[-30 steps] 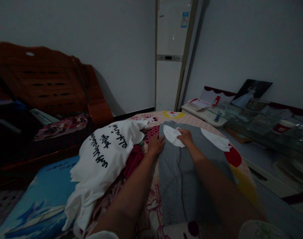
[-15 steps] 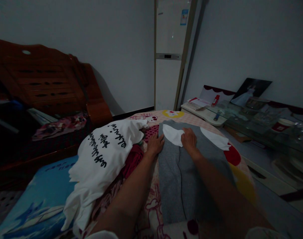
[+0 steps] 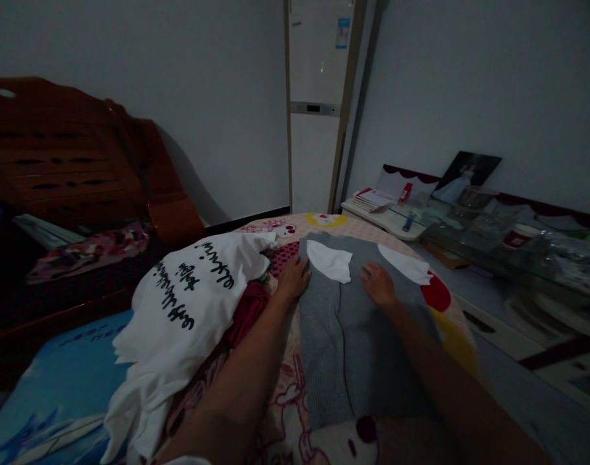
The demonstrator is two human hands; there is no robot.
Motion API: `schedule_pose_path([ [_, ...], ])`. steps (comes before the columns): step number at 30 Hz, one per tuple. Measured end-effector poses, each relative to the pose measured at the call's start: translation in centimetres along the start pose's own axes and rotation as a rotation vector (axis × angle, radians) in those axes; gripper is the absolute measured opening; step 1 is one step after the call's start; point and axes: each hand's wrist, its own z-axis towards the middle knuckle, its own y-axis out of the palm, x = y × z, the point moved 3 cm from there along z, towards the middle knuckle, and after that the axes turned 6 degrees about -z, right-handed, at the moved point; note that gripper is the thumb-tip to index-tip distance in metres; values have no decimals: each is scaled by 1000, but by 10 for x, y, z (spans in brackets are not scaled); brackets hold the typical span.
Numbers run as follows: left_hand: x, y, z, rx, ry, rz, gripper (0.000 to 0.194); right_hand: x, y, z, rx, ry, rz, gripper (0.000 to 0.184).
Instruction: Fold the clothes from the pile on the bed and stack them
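Note:
A grey knitted cardigan (image 3: pixel 324 342) with white patches lies flat on a round table with a patterned pink cloth (image 3: pixel 285 361). One white collar-like flap (image 3: pixel 330 260) lies at its upper left, another white piece (image 3: pixel 404 261) at its upper right. My left hand (image 3: pixel 293 279) rests at the cardigan's left edge, fingers apart. My right hand (image 3: pixel 378 284) is over the cardigan, just right of the white flap, fingers spread and holding nothing. Left of my left arm, a white shirt (image 3: pixel 193 310) with black lettering lies over a dark red garment (image 3: pixel 249 311).
A blue printed stool or cushion (image 3: pixel 67 374) is at the lower left, with a wooden bench (image 3: pixel 72 168) behind it. On the right stands a glass-topped cabinet (image 3: pixel 450 226) with a paper cup (image 3: pixel 520 236) and a photo (image 3: pixel 468 174). A tall white air conditioner (image 3: pixel 314 155) fills the corner.
My right hand has let go of the white flap and moved slightly right, its fingers opening. The flap lies flatter. My left hand stays by the cardigan's left edge. The view has shifted.

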Motion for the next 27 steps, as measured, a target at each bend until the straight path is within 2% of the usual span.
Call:
schedule_pose_path([
  [4, 21, 3, 0, -10, 194, -119, 47, 43, -24, -19, -18, 144, -72, 36],
  [8, 57, 16, -11, -129, 378, -128, 46, 76, -46, -43, -97, 295, -209, 37],
  [12, 72, 31, -22, -262, 410, -27, 48, 95, -59, -69, -122, 387, -306, 30],
  [14, 72, 33, -24, -284, 393, -9, 50, 103, -61, -79, -192, 480, -301, 28],
  [16, 71, 32, -24, -283, 382, -19, 51, 112, -61, -86, -275, 564, -254, 30],
  [19, 74, 26, -24, -248, 404, -72, 52, 121, -62, -89, -334, 572, -114, 22],
  [21, 79, 23, -25, -231, 455, -112, 52, 125, -64, -87, -305, 555, 7, 18],
  [24, 86, 26, -27, -277, 509, -110, 53, 123, -69, -80, -205, 597, 196, 16],
  [27, 89, 30, -29, -332, 512, -67, 53, 104, -71, -69, -160, 572, 411, 7],
])
